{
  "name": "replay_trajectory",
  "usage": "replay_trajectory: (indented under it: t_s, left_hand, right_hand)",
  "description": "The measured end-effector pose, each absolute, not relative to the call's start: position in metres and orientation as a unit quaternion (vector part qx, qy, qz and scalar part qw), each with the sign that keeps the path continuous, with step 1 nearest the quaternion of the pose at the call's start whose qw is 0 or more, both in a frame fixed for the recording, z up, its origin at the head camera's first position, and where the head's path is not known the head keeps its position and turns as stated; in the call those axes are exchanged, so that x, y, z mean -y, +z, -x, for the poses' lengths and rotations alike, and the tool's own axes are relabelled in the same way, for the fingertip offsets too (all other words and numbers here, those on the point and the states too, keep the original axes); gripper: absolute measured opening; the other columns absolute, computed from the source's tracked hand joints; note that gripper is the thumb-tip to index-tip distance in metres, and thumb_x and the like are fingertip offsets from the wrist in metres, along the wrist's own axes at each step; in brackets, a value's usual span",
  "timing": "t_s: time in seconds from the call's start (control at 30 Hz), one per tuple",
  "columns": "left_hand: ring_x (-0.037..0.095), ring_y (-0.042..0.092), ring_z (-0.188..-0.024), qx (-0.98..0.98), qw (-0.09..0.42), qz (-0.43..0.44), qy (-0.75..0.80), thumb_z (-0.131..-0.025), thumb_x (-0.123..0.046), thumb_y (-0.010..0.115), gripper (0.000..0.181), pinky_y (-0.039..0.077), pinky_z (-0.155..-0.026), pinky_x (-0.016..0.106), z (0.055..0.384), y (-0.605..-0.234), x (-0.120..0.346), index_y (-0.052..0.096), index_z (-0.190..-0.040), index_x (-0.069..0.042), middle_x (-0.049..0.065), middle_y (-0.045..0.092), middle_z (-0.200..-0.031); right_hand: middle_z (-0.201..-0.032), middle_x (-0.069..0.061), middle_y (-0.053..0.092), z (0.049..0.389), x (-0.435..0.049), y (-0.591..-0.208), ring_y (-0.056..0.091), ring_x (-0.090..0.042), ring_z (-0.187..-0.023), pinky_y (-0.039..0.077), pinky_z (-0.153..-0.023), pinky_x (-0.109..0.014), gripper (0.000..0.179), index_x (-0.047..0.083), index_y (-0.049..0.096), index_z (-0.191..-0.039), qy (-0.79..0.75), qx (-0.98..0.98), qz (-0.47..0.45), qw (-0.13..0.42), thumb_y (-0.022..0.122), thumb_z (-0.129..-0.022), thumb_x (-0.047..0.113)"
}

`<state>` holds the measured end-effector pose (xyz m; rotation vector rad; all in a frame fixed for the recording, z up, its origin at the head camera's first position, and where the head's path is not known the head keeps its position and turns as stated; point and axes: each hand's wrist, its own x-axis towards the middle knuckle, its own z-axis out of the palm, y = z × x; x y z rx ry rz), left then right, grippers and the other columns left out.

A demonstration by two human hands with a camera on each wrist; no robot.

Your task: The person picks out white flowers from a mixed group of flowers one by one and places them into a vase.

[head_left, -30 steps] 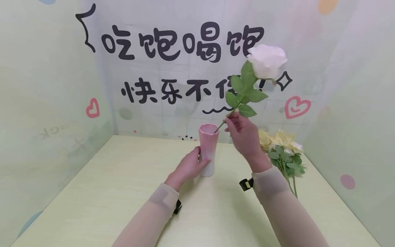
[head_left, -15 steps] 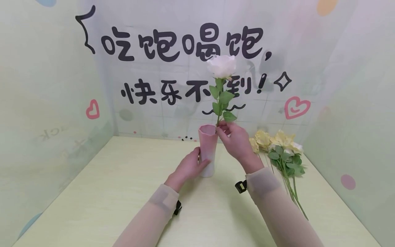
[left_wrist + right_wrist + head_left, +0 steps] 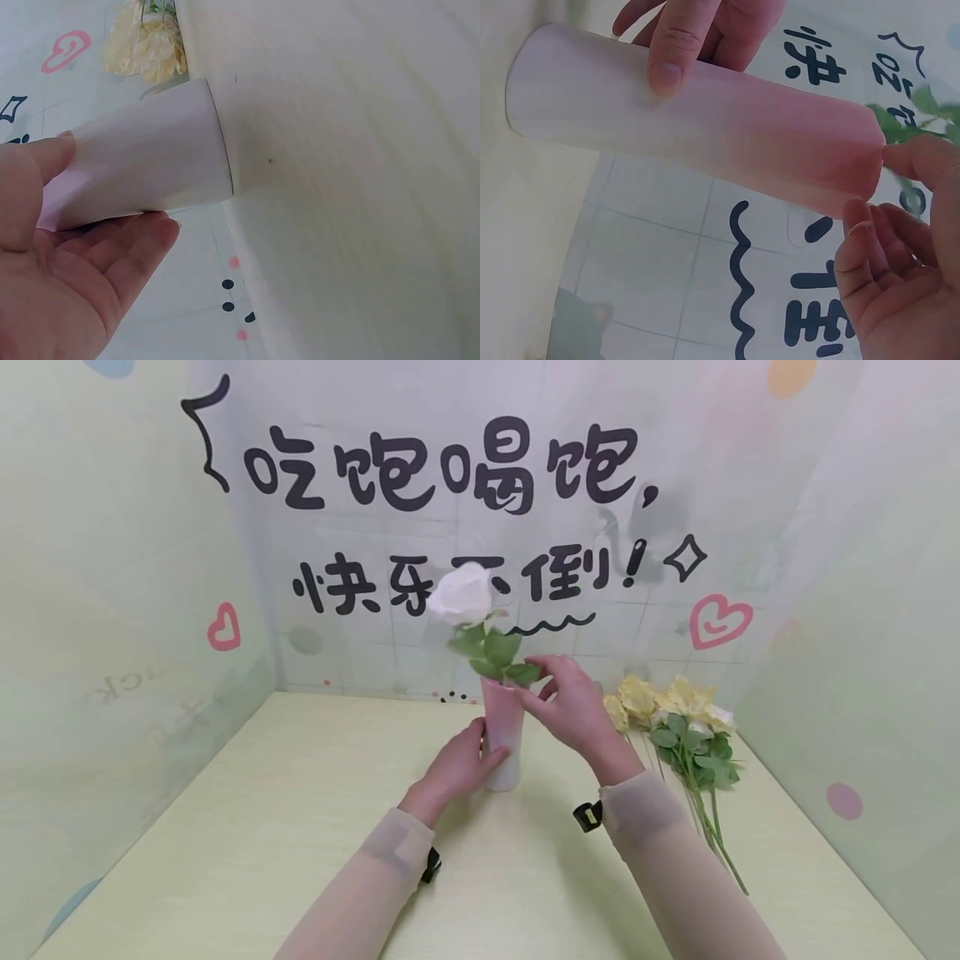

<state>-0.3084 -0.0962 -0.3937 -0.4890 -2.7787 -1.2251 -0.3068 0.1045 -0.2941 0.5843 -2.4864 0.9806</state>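
A pink-to-white vase point(image 3: 502, 735) stands upright on the table. My left hand point(image 3: 459, 764) grips its lower half from the left, with the thumb across the front; in the left wrist view the fingers point(image 3: 146, 240) reach round the white base. A white rose point(image 3: 461, 595) stands in the vase, its stem inside and hidden, its bloom leaning left above the rim. My right hand point(image 3: 566, 706) is at the rim's right side, beside the rose's leaves point(image 3: 501, 647). In the right wrist view its thumb and fingers point(image 3: 855, 255) are spread apart right at the pink rim.
To the right on the table point(image 3: 300, 827) lies a bunch of yellow and white flowers point(image 3: 686, 697), green stems point(image 3: 708, 827) pointing toward the front. A printed wall sheet point(image 3: 420, 652) rises behind the table, with more sheeting at both sides.
The white rose has moved left and down into the vase, from tilted right to leaning left. My right hand has moved left to the rim and let go of the stem. The left hand stays put.
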Motion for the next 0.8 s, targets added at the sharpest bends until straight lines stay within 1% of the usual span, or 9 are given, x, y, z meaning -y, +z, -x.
replay_trajectory:
  t_s: [0.1, 0.33, 0.43, 0.57, 0.8]
  left_hand:
    - [0.04, 0.063, -0.143, 0.9, 0.029, 0.157, -0.406, -0.111, -0.035, 0.066, 0.068, 0.052, -0.12, 0.057, 0.308, -0.394, 0.096, 0.042, -0.162, 0.003, 0.024, 0.061, -0.157]
    - [0.04, 0.061, -0.146, 0.896, 0.029, 0.157, -0.414, -0.111, -0.035, 0.066, 0.068, 0.05, -0.122, 0.056, 0.308, -0.394, 0.096, 0.041, -0.162, 0.002, 0.023, 0.059, -0.16]
    - [0.04, 0.06, -0.147, 0.895, 0.028, 0.157, -0.417, -0.111, -0.035, 0.066, 0.068, 0.05, -0.123, 0.057, 0.307, -0.394, 0.096, 0.041, -0.162, 0.003, 0.023, 0.058, -0.16]
    - [0.04, 0.06, -0.146, 0.896, 0.027, 0.156, -0.416, -0.111, -0.035, 0.066, 0.069, 0.05, -0.123, 0.056, 0.307, -0.394, 0.095, 0.041, -0.163, 0.003, 0.023, 0.058, -0.16]
    - [0.041, 0.061, -0.145, 0.898, 0.032, 0.158, -0.41, -0.111, -0.035, 0.066, 0.069, 0.05, -0.122, 0.056, 0.309, -0.396, 0.095, 0.041, -0.163, 0.003, 0.024, 0.059, -0.159]
  right_hand:
    - [-0.125, -0.017, 0.071, 0.306, -0.106, -0.297, 0.075, -0.027, -0.092, 0.064, -0.076, -0.038, 0.051, 0.004, 0.064, -0.146, 0.378, 0.882, -0.211, 0.189, 0.077, -0.101, 0.022]
    - [-0.123, -0.019, 0.072, 0.297, -0.115, -0.304, 0.072, -0.029, -0.09, 0.062, -0.074, -0.037, 0.046, 0.001, 0.064, -0.143, 0.399, 0.875, -0.2, 0.188, 0.076, -0.103, 0.021]
    - [-0.124, -0.019, 0.071, 0.293, -0.123, -0.312, 0.072, -0.028, -0.092, 0.062, -0.075, -0.037, 0.043, 0.002, 0.065, -0.142, 0.392, 0.88, -0.195, 0.186, 0.073, -0.104, 0.02]
    - [-0.124, -0.017, 0.071, 0.287, -0.134, -0.327, 0.071, -0.025, -0.09, 0.061, -0.074, -0.037, 0.043, 0.003, 0.065, -0.142, 0.38, 0.885, -0.197, 0.183, 0.074, -0.103, 0.02]
    - [-0.119, -0.016, 0.075, 0.281, -0.148, -0.351, 0.07, -0.019, -0.085, 0.06, -0.074, -0.036, 0.037, 0.004, 0.068, -0.135, 0.363, 0.888, -0.204, 0.194, 0.077, -0.101, 0.016]
